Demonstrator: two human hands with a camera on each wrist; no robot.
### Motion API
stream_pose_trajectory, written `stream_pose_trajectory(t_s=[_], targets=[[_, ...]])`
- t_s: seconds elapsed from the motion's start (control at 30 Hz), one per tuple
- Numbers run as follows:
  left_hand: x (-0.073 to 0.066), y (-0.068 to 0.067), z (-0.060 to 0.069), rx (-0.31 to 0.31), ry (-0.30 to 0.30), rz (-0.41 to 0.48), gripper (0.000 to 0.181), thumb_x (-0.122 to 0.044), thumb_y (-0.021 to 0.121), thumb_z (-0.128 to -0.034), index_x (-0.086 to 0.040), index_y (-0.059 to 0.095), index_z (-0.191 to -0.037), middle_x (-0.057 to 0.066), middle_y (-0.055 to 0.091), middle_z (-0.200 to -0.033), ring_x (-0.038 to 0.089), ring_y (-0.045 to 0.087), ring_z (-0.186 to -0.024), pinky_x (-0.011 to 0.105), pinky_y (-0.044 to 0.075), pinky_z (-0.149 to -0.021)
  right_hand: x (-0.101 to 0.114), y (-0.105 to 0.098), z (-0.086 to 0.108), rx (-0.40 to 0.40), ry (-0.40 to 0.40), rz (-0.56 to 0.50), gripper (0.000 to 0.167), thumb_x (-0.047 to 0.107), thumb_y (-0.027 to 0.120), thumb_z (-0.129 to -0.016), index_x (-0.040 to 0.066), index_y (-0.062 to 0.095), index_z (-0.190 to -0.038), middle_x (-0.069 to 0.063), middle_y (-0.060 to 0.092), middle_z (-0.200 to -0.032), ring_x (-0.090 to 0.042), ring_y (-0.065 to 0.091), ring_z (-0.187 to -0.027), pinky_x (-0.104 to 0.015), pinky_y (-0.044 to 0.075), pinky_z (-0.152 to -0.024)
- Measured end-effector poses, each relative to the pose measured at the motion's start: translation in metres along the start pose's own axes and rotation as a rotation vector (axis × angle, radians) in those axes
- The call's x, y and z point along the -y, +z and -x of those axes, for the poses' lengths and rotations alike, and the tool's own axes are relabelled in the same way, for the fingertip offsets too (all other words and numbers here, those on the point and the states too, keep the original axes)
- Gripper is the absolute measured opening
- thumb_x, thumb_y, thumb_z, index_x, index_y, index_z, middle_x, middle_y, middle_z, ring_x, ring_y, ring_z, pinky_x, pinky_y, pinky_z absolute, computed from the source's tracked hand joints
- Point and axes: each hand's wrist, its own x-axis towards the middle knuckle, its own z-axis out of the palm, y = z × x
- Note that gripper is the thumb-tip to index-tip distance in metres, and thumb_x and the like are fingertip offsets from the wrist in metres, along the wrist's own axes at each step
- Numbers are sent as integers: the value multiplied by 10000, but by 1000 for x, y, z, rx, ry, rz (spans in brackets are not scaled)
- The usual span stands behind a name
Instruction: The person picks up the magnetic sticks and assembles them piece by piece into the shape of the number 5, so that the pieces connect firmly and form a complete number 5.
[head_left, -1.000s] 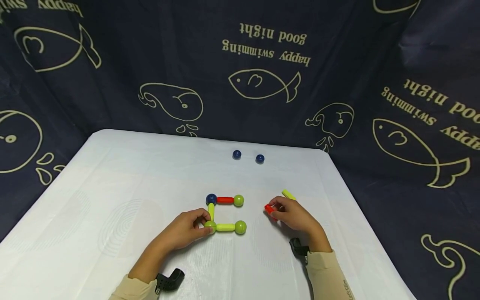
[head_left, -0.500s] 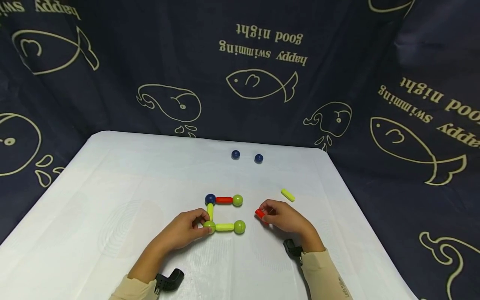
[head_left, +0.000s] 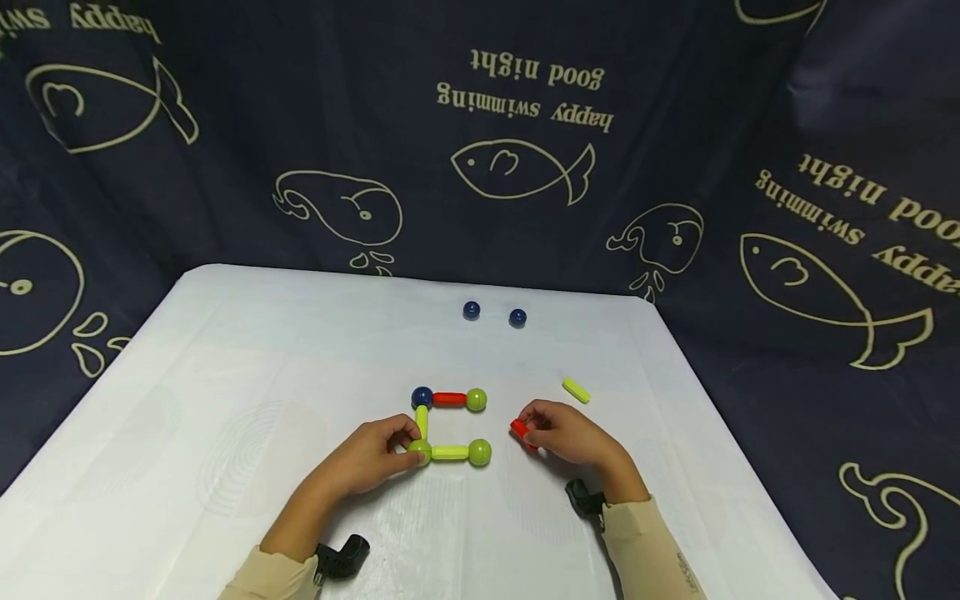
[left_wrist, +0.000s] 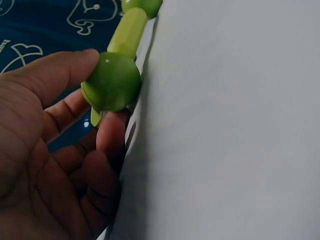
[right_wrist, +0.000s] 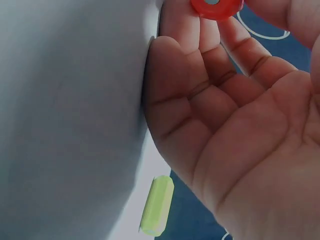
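My left hand (head_left: 369, 460) pinches the green ball (head_left: 421, 452) at the near left corner of a joined piece; in the left wrist view, thumb and fingers hold this ball (left_wrist: 113, 81). From it a yellow-green rod (head_left: 450, 452) runs right to another green ball (head_left: 479, 452), and a second rod (head_left: 422, 423) runs up to a blue ball (head_left: 422, 397). A red rod (head_left: 450, 399) links the blue ball to a green ball (head_left: 476, 400). Right of the piece, my right hand (head_left: 573, 433) pinches a separate red rod (head_left: 522, 432), its end (right_wrist: 218, 9) showing in the right wrist view.
A loose yellow-green rod (head_left: 576, 390) lies just beyond my right hand. Two blue balls (head_left: 471, 310) (head_left: 517, 317) sit near the far edge of the white table (head_left: 300, 333). A dark cloth with fish drawings (head_left: 337, 100) hangs behind.
Over the last second my right hand has moved left with the red rod, nearer the joined piece, uncovering more of the loose yellow-green rod. My left hand has kept its hold on the green ball.
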Motion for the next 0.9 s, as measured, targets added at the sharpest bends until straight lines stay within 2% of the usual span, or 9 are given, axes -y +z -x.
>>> stream_pose_trajectory(t_s=[0.27, 0.43, 0.73, 0.9], targets=[[-3, -7, -10, 40, -5, -13, 190, -241, 754, -887, -152, 625, -995, -55, 597, -862, 133, 524, -758, 305, 431, -686, -4, -2, 0, 8, -2, -43, 128, 65, 628, -933, 98, 635, -1056, -19, 594, -894, -193, 532, -826, -318, 443, -705], [-3, -9, -18, 24, 8, -33, 185, -227, 751, -889, -140, 630, -998, -48, 599, -855, 134, 521, -759, 324, 428, -688, -7, -3, 1, 3, -8, -72, 130, 62, 618, -934, 95, 632, -1059, -29, 590, -890, -194, 531, -817, -306, 440, -686], [0, -13, -35, -13, -22, -90, 172, -204, 747, -885, -136, 632, -994, -43, 594, -828, 132, 514, -726, 323, 428, -672, -10, -1, -2, 14, -19, -101, 137, 71, 622, -941, 69, 629, -1078, -36, 583, -897, -179, 522, -797, -286, 434, -667], [3, -14, -45, -18, -24, -100, 182, -227, 741, -890, -137, 631, -1003, -32, 591, -830, 136, 507, -712, 326, 427, -658, -7, 1, -2, 9, -18, -118, 147, 29, 609, -943, 17, 617, -1090, -63, 574, -895, -183, 504, -775, -285, 416, -647]])
